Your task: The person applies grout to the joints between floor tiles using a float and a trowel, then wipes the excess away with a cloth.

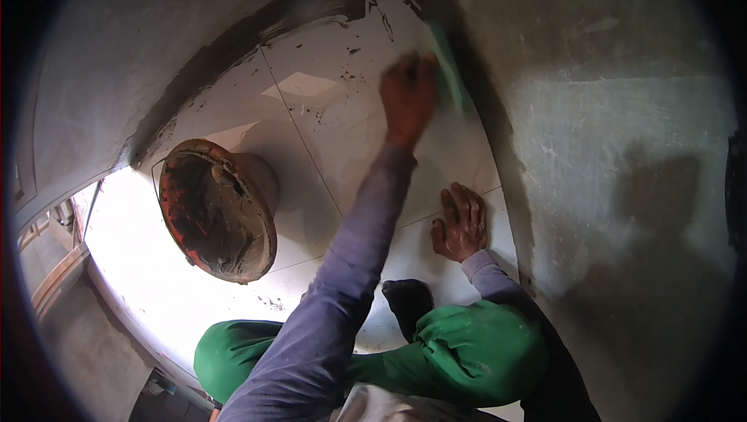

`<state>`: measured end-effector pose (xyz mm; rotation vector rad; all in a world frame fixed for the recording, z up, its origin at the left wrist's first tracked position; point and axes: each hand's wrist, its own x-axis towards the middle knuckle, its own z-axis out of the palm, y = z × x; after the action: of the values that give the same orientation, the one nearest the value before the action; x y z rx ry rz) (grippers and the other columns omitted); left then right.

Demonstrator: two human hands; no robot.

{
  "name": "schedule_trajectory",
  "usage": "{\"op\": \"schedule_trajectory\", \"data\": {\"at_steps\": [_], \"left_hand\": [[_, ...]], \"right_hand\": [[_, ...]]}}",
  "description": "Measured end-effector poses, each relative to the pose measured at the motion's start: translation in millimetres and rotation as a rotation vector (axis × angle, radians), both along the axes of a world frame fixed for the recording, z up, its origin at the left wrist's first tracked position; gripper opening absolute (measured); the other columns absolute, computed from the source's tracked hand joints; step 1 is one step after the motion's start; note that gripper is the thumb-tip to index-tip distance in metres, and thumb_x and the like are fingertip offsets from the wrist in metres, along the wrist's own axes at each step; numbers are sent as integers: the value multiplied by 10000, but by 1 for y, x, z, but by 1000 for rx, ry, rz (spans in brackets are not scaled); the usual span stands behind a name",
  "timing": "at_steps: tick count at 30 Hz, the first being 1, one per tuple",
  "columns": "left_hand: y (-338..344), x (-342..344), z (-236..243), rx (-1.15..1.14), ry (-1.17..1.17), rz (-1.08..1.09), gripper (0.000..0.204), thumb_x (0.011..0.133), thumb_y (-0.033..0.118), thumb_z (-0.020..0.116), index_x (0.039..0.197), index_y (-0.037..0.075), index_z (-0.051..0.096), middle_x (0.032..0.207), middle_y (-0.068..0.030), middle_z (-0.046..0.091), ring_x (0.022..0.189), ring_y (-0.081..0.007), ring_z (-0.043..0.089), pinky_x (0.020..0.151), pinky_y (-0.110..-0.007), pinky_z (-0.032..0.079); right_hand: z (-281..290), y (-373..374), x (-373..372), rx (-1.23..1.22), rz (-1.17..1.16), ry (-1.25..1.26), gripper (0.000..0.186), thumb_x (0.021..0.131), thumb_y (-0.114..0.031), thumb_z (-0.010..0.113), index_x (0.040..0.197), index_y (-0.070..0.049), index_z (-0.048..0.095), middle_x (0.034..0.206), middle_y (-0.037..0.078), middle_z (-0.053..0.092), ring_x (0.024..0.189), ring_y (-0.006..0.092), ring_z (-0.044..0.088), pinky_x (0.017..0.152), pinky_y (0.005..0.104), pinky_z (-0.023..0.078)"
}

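Observation:
My left hand [408,95] is closed on a green flat tool [449,72], blurred, at the edge of the white tiled floor [327,150] along the right wall, near the far corner. My right hand [461,220] lies open on the tiles by that wall, fingers spread. A bucket [218,208] with dirty grey mortar and a reddish inside stands on the tiles to the left, its wire handle down at the side. Dark grey mortar [319,17] is smeared along the far edge of the tiles, with small specks scattered on them.
Plastered walls [591,126] close in on the right and left. My green-clad knees [478,352] and a dark foot [408,301] are at the bottom. Bright light falls on the floor at the lower left, beside an opening with wooden pieces [58,274].

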<state>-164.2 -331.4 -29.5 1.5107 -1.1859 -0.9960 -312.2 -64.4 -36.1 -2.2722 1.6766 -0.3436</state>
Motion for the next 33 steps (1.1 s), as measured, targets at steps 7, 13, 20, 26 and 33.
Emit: {"op": "schedule_trajectory", "data": {"at_steps": [7, 13, 20, 26, 33], "left_hand": [[-136, 58, -49, -325, 16, 15, 341, 1009, 318, 683, 935, -8, 752, 732, -188, 690, 637, -245, 656, 651, -434, 528], [-122, 53, -45, -136, -92, -228, 302, 1025, 318, 677, 1028, 26, 753, 909, -163, 724, 793, -266, 665, 773, -409, 530], [30, -22, 1, 163, 56, -231, 392, 1034, 268, 671, 1205, -76, 750, 931, -107, 774, 811, -130, 644, 748, -322, 544], [45, -21, 16, 134, 195, -68, 378, 997, 326, 685, 1039, -45, 746, 828, -204, 735, 725, -233, 682, 754, -417, 552], [29, -36, 19, 80, -54, -67, 400, 1011, 349, 670, 1020, -47, 726, 860, -228, 750, 782, -316, 740, 759, -453, 556]], "right_hand": [[-4, -4, 7, -9, 5, -19, 689, 837, -262, 652, 1465, 9, 565, 1552, 236, 477, 1415, 433, 450, 1175, 611, 379], [-3, -4, 4, -8, -10, -41, 683, 834, -258, 661, 1467, -14, 581, 1546, 215, 495, 1425, 404, 458, 1188, 595, 379], [-2, -1, -3, -6, -9, 9, 646, 863, -269, 619, 1439, 21, 579, 1542, 238, 488, 1403, 443, 463, 1166, 613, 379], [-3, -1, -2, -14, -15, 30, 646, 889, -300, 597, 1457, 4, 554, 1538, 245, 492, 1390, 447, 477, 1158, 616, 377], [-3, -1, 1, -20, -6, 57, 688, 889, -294, 602, 1524, -62, 476, 1562, 207, 478, 1444, 396, 454, 1214, 587, 345]]}}
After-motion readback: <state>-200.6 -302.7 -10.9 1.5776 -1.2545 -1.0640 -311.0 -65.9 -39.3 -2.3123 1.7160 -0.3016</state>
